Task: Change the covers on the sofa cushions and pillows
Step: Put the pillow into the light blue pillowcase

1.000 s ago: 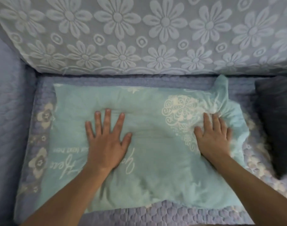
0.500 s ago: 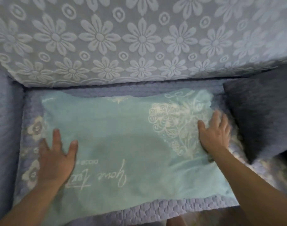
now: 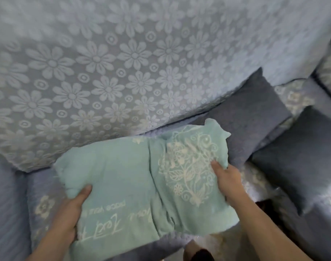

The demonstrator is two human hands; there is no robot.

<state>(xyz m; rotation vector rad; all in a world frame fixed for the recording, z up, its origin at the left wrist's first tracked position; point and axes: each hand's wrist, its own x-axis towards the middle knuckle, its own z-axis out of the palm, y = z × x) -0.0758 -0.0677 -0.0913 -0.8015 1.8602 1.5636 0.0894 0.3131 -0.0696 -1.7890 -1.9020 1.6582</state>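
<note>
A mint-green pillow with a white flower print and white lettering is held just above the sofa seat. It is squeezed from both ends and creased down its middle. My left hand grips the pillow's left end, thumb on top. At the right end my right hand grips it the same way, thumb on the flower print.
The sofa back with a white daisy-lace cover rises behind the pillow. Two dark blue-grey cushions lie on the seat to the right. The left armrest borders the seat.
Both hands lay flat on the pillow before; now they grip its two ends and have pushed it together and raised it. The view has swung left and tilted.
</note>
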